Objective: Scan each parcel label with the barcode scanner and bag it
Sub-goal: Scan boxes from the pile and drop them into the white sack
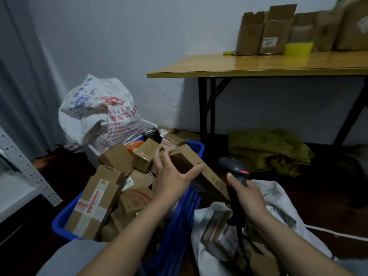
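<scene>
On the floor at centre, a crate [59,221] sits heaped with parcels [95,198], a stuffed sack [95,108] behind it to the left. An open bag [278,198] lies right of the crate; behind, boxes [266,34] stand on a tabletop [258,64], crumpled cloth [266,150] beneath.

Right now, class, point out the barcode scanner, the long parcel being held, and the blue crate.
barcode scanner [236,167]: head view, on its grey head.
long parcel [211,180]: head view, on its lighter top face.
blue crate [60,219]: head view, on its near left rim.

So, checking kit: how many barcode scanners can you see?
1: the scanner is held in the right hand, beside the blue crate. Others may be hidden under parcels.
</scene>
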